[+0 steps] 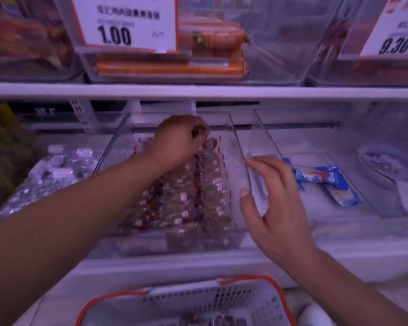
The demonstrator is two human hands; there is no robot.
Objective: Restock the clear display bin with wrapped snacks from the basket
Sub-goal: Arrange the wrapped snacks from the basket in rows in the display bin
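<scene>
The clear bin sits on the lower shelf, already well filled with rows of wrapped snacks. The left hand reaches deep inside, toward twelve o'clock, fingers curled and pinching the top of a snack at the back of a row. The right hand, at three o'clock from the rows, has its fingers spread loosely against the bin's right wall, thumb on the inner side, steadying it. The basket waits at six o'clock below the shelf.

Risk, as I judge it: the rows stand packed on edge, so pushing another snack in could tip its neighbours over. If the right hand lets go, the bin may slide or tilt, since the left arm is pressing into it.
</scene>
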